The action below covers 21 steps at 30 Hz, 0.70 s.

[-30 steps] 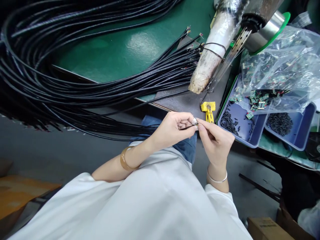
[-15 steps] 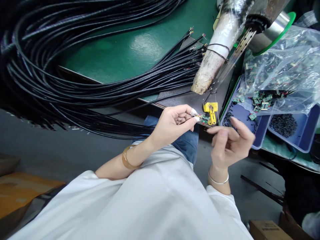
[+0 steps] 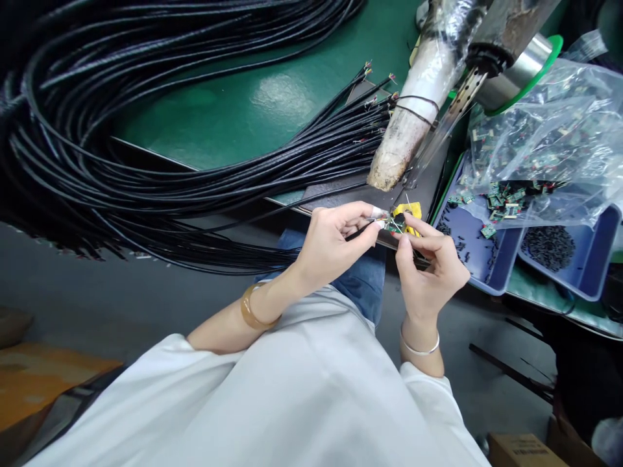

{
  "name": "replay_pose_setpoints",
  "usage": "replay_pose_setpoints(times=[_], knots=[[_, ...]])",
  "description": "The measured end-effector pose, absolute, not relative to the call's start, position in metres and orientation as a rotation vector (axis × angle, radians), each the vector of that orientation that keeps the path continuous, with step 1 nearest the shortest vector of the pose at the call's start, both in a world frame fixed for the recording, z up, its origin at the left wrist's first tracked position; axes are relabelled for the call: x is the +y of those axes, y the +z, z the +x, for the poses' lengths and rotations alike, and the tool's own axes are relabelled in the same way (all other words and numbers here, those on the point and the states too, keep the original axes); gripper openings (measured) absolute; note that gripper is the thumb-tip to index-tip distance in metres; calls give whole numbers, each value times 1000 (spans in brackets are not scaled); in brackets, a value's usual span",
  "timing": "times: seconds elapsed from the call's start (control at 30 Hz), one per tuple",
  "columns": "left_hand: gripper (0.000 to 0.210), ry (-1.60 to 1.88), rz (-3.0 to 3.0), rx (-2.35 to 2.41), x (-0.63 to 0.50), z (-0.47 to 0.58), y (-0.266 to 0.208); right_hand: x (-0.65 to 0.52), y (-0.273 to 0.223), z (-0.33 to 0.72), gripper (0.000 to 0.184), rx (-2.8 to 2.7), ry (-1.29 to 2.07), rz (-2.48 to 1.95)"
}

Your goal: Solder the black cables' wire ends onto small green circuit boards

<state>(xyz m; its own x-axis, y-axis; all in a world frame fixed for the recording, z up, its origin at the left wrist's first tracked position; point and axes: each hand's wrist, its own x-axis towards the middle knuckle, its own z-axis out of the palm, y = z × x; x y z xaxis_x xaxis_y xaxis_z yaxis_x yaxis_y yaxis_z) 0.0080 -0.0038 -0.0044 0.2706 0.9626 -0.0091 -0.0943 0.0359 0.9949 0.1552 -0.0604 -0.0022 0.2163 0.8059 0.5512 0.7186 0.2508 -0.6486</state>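
1. A big white top (image 3: 287, 389) covers the whole body. It is plain, with soft folds that look gray in the shade.
2. The left sleeve (image 3: 146, 383) is white, wide and loose, and it ends near the elbow.
3. The right sleeve (image 3: 428, 395) is white and loose too.
4. Blue jeans (image 3: 357, 297) peek out past the bottom of the top.
5. A thick, smooth bangle (image 3: 248, 310) goes round the left arm. It is yellow-brown, like honey.
6. A thin, shiny silver bangle (image 3: 419, 351) goes round the right wrist.
7. The left hand (image 3: 333, 241) has small white covers (image 3: 378, 212) on the tips of the thumb and pointer.
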Motion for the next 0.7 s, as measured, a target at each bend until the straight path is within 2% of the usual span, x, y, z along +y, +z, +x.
replay_pose_setpoints(times=[0.7], knots=[[12, 1097, 1345, 948, 7, 10, 3, -48, 13, 155, 14, -1562, 108, -1427]])
